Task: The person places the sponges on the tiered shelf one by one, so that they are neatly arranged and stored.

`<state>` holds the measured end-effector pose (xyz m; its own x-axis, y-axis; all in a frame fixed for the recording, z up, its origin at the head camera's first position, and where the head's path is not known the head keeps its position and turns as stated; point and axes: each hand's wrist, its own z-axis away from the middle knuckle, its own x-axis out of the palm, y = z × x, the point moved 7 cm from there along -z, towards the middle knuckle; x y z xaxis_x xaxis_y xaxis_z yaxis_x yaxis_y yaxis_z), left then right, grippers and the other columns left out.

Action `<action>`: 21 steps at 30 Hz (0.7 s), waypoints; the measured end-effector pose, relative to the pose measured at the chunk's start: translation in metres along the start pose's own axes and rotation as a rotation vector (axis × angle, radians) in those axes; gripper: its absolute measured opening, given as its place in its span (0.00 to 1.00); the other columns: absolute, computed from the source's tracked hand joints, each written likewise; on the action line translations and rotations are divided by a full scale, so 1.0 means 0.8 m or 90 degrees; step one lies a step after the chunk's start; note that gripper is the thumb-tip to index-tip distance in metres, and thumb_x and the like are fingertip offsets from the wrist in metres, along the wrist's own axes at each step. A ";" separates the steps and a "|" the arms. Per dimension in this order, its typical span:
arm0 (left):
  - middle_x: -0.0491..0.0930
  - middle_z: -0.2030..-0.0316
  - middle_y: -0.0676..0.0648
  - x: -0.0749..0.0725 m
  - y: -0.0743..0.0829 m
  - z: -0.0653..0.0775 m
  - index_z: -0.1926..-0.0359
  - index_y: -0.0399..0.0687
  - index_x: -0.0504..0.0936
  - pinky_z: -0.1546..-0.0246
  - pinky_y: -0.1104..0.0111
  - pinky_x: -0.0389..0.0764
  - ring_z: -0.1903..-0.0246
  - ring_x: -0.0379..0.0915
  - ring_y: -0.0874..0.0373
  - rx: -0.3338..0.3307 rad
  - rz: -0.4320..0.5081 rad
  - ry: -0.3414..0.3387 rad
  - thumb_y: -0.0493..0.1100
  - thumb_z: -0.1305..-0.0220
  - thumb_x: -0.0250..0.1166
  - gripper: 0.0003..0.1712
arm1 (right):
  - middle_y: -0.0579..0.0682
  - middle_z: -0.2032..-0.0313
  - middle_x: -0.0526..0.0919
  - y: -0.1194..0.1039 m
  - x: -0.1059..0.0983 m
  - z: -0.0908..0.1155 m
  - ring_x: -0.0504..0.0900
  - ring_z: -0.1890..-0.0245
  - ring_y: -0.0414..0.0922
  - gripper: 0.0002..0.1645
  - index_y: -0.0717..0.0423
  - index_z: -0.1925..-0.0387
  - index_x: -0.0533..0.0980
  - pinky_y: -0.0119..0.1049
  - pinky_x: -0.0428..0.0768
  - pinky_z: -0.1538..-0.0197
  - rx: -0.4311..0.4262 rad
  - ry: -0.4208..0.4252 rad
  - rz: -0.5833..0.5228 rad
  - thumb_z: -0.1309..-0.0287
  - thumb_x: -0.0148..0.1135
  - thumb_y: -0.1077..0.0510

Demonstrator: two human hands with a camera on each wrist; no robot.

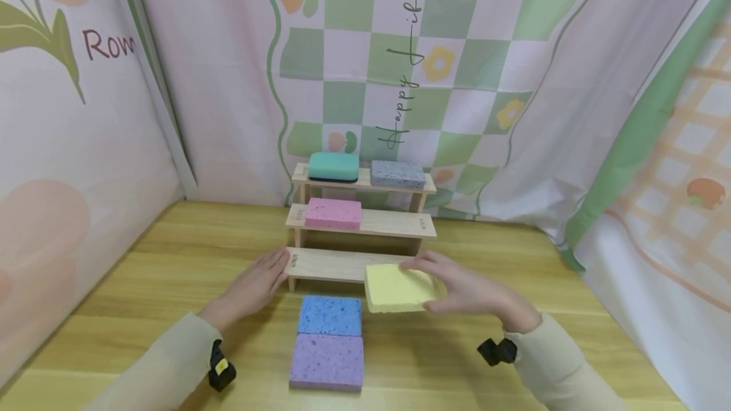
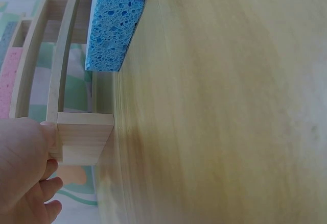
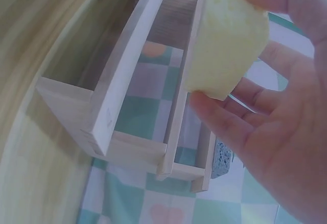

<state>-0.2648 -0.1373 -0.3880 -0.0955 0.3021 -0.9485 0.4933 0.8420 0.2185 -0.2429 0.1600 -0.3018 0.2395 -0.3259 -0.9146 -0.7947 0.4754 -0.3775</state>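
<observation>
- Left hand: fingers pretty relaxed, resting against the left end of the wooden rack's lowest shelf.
- Purple sponge and blue sponge lie flat on the table, edges touching, blue nearer the rack.
- Pink sponge: middle shelf. Teal sponge: top left. Grey sponge: top right.
- Yellow sponge: at the lowest shelf's right end, can't tell if touching.
- Right hand: pinching that yellow one, thumb and fingers.

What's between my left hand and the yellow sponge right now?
A bare stretch of the bottom shelf lies between your left hand and the yellow sponge, as the head view shows.
</observation>
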 end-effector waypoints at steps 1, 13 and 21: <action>0.55 0.36 0.31 0.000 0.000 0.000 0.35 0.26 0.56 0.38 0.49 0.54 0.37 0.51 0.38 0.000 0.000 0.001 0.42 0.28 0.46 0.28 | 0.52 0.46 0.67 0.001 -0.001 -0.001 0.70 0.48 0.48 0.41 0.56 0.38 0.65 0.49 0.73 0.48 -0.001 0.004 0.000 0.57 0.67 0.62; 0.56 0.36 0.30 0.001 -0.001 0.000 0.36 0.25 0.56 0.38 0.49 0.55 0.37 0.52 0.37 0.004 0.000 0.007 0.42 0.29 0.46 0.28 | 0.56 0.43 0.67 0.015 -0.022 -0.017 0.67 0.44 0.54 0.37 0.56 0.39 0.66 0.53 0.70 0.46 0.034 0.046 0.002 0.53 0.66 0.62; 0.56 0.36 0.31 0.002 -0.002 0.000 0.36 0.26 0.56 0.38 0.49 0.55 0.37 0.52 0.38 0.004 -0.007 0.004 0.42 0.29 0.46 0.28 | 0.59 0.41 0.66 0.027 -0.032 -0.028 0.64 0.41 0.56 0.34 0.58 0.40 0.66 0.55 0.67 0.44 0.033 0.084 -0.012 0.51 0.64 0.63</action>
<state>-0.2657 -0.1380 -0.3898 -0.1068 0.2956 -0.9493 0.4972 0.8427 0.2065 -0.2788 0.1606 -0.2831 0.1757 -0.4382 -0.8815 -0.7604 0.5084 -0.4042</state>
